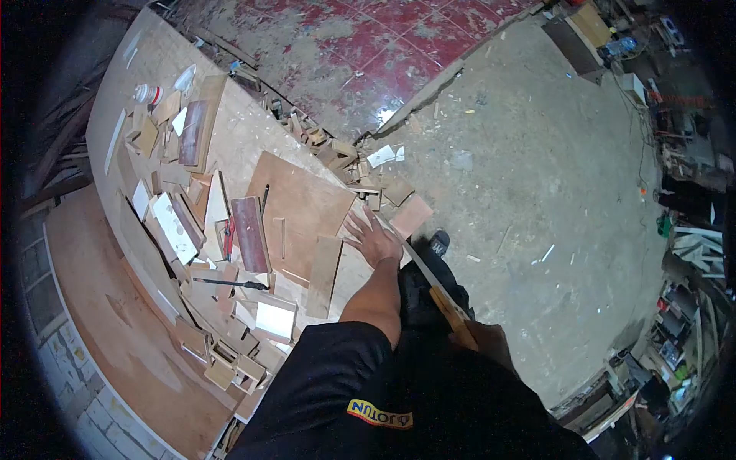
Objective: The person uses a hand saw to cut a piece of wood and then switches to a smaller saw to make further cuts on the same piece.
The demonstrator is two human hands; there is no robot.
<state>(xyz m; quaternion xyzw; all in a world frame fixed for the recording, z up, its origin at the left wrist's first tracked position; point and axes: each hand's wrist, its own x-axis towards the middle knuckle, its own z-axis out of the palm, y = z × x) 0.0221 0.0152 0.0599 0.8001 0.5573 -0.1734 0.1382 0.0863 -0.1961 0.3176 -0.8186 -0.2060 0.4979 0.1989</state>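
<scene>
My left hand (pixel 376 241) lies flat with fingers spread on the pale wood at the workbench's (pixel 238 126) edge. Beside it on the bench are a narrow plywood strip (pixel 324 277) and a larger brown plywood sheet (pixel 295 201). Against my body, my right hand (pixel 492 342) is closed at the wooden handle of a handsaw (pixel 454 316), its fingers partly hidden by the sleeve and shadow. The saw's long grey blade slants up along the bench edge, close to my left hand.
Offcuts, a dark-faced board (pixel 250 234), red pliers-like tool (pixel 228 238), black pencil-like stick (pixel 265 201) and a white roll (pixel 149 94) lie on the bench. Wood scraps (pixel 337 153) are heaped on the floor beyond its edge. Clutter (pixel 694 253) lines the right wall.
</scene>
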